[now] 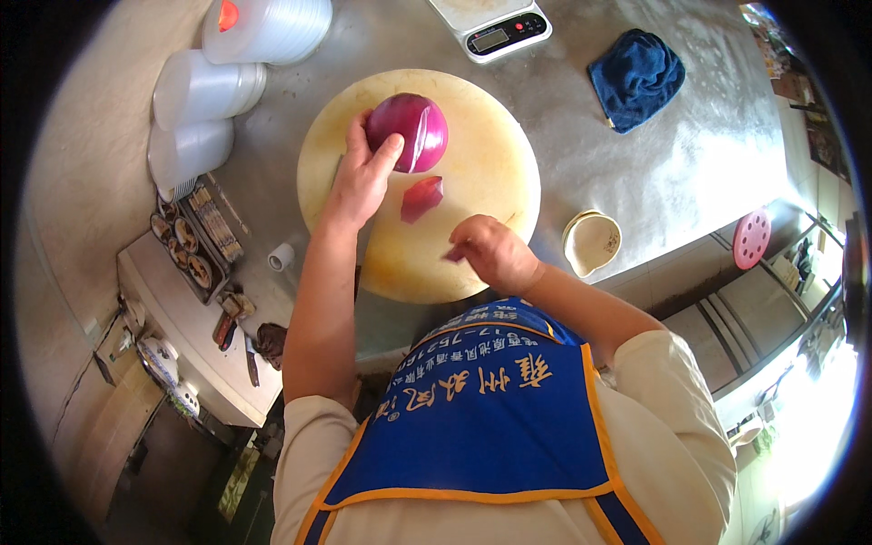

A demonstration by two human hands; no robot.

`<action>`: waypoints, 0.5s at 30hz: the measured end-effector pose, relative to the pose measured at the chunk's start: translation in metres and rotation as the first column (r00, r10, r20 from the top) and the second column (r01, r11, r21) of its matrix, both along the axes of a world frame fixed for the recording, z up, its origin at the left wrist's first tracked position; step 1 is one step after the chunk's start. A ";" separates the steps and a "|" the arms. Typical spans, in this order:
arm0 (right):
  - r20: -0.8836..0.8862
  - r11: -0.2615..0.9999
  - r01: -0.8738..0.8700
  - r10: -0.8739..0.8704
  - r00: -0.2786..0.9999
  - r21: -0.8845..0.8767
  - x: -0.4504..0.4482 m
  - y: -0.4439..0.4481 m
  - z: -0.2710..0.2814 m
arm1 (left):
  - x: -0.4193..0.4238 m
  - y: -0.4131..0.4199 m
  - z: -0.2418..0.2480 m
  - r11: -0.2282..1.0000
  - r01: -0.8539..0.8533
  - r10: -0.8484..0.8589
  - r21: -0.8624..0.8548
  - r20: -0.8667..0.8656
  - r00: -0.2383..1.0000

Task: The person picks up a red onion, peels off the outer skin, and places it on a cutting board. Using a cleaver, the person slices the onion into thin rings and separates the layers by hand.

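My left hand (pixel 371 163) grips a whole red onion (pixel 409 133) from its left side, thumb on top, over the far part of a round cutting board (pixel 504 157). A pale streak runs down the onion's glossy purple skin. Just below it, a loose piece of red onion skin (pixel 422 199) lies on the board. My right hand (pixel 496 255) is over the board's near right edge, fingers curled and slightly blurred. A small dark purple scrap of onion skin (pixel 454 254) is pinched at its fingertips.
A digital kitchen scale (pixel 507 34) stands beyond the board, with a folded dark blue cloth (pixel 637 78) to its right. Stacked cream bowls (pixel 593 242) sit near the front edge. Stacks of clear plastic lids (pixel 201 88) line the left wall. Knives (pixel 225 330) lie at lower left.
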State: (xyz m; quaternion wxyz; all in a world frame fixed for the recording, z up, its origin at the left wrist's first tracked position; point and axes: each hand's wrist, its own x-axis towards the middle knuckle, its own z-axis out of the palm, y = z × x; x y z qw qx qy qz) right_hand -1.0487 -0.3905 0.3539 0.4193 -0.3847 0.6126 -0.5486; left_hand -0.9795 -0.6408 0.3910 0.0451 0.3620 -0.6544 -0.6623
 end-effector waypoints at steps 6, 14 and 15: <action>0.663 0.914 0.319 -0.402 0.632 0.250 -0.035 -0.029 -0.004 | 0.019 0.038 0.003 0.988 0.091 -0.098 -0.122 -0.058 0.993; 0.187 0.887 0.353 -0.417 0.890 0.296 -0.061 -0.058 0.004 | 0.022 0.064 -0.012 0.643 0.172 -0.264 -0.746 -0.005 0.965; 0.182 0.864 0.340 -0.427 0.886 0.371 -0.063 -0.059 0.005 | 0.023 0.066 -0.013 0.640 0.157 -0.263 -0.752 -0.023 0.964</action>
